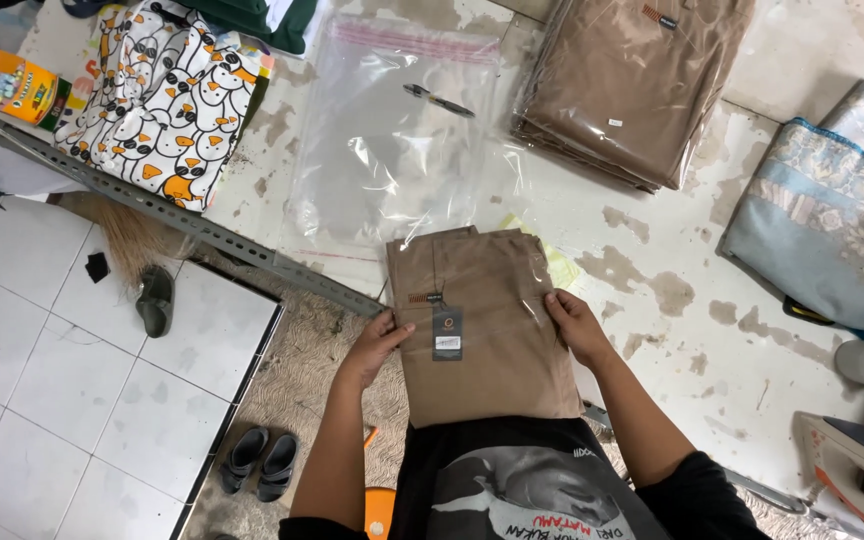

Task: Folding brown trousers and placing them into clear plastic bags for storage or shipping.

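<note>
Now both hands grip the folded brown trousers (482, 325) at centre frame: left hand (377, 345) and right hand (574, 322) with fingers curled on the side edges. Keeping the fold square would probably help it enter the clear plastic bag (392, 140) above.

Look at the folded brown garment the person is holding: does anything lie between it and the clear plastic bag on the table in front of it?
Nothing visible does. The left hand and right hand grip the sides of the folded brown garment, whose far edge already meets the clear plastic bag. A pen lies on the bag's far part.
</note>
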